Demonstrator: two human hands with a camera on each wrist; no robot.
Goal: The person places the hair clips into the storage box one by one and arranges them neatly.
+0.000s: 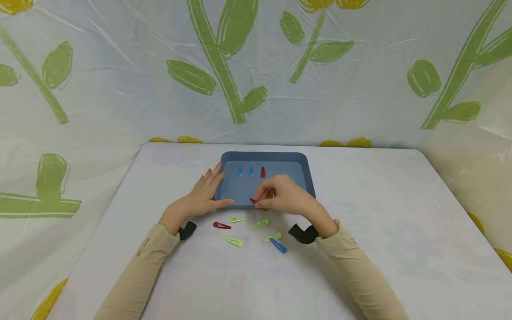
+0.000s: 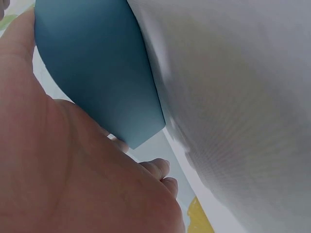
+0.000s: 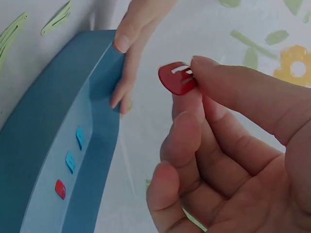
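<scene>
My right hand [image 1: 286, 195] pinches a red snap hair clip [image 3: 177, 78] between thumb and forefinger, over the front part of a blue-grey tray [image 1: 276, 171]. The clip's rounded end and slots stick out from the fingertips in the right wrist view. With fingers spread, my left hand [image 1: 198, 198] rests along the tray's left side, its thumb at the front rim. Inside the tray, towards the back, two blue hair clips [image 1: 251, 171] and one red hair clip [image 1: 262, 172] stand in a row.
In front of the tray lie several green hair clips [image 1: 234, 242], a red clip [image 1: 222, 225], and a blue clip [image 1: 278, 246] that touches a green clip [image 1: 273, 237]. A leaf-patterned curtain [image 1: 140, 89] hangs behind the white table [image 1: 380, 222].
</scene>
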